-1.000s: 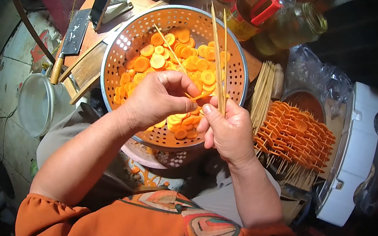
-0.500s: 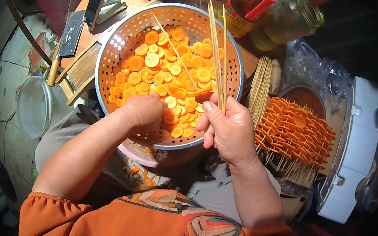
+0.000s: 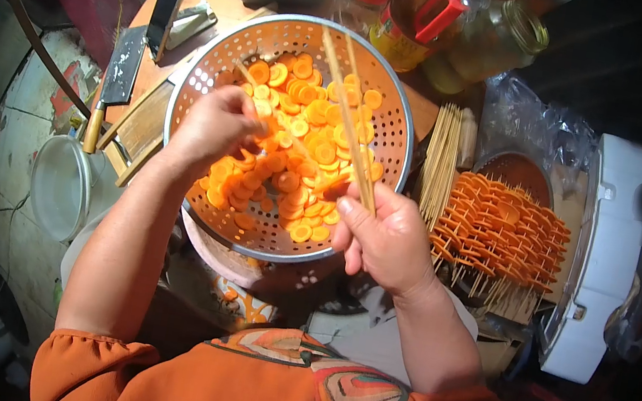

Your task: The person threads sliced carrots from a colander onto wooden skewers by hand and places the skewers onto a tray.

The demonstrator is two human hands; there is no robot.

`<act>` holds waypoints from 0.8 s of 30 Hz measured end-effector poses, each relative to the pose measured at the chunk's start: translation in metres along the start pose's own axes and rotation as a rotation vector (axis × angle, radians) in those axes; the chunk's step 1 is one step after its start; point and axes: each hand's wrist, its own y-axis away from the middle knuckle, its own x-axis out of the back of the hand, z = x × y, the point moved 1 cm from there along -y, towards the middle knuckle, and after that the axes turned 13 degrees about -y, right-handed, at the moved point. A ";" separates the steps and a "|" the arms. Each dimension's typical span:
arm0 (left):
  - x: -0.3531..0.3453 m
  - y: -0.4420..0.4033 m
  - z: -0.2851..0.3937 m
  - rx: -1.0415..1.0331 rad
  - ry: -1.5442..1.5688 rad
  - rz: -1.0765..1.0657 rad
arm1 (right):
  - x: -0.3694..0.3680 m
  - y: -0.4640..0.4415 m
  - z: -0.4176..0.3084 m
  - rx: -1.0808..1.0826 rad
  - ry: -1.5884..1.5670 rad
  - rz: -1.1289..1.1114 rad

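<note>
A perforated metal colander (image 3: 395,95) holds many round carrot slices (image 3: 306,198). My right hand (image 3: 386,240) grips several bamboo skewers (image 3: 350,121) over its right side, most pointing up and away. One thin skewer (image 3: 244,71) slants left from that hand across the slices, with carrot pieces (image 3: 332,184) at its near end. My left hand (image 3: 219,127) is over the colander's left part beside this skewer, fingers pinched around what looks like a carrot slice, blurred by motion. Loaded carrot skewers (image 3: 505,230) are stacked to the right.
Bare skewers (image 3: 441,157) stand in a bundle right of the colander. A cleaver (image 3: 120,68) and a phone (image 3: 166,12) are at the left, above a white bucket (image 3: 61,185). Jars (image 3: 488,46) line the back, and a white foam piece (image 3: 596,253) stands far right.
My left hand has risen from the slices at the colander's near side toward the slanting skewer's far end. The right hand has moved slightly down, its skewers tilting left.
</note>
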 end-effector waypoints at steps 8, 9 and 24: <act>0.033 -0.002 0.004 -0.007 0.793 0.283 | -0.009 0.004 -0.001 -0.033 0.067 -0.037; 0.033 -0.001 0.005 0.000 0.816 0.285 | -0.010 0.004 -0.001 -0.036 0.062 -0.029; 0.031 -0.001 0.004 -0.061 0.750 0.310 | -0.009 0.006 -0.001 -0.033 0.064 -0.027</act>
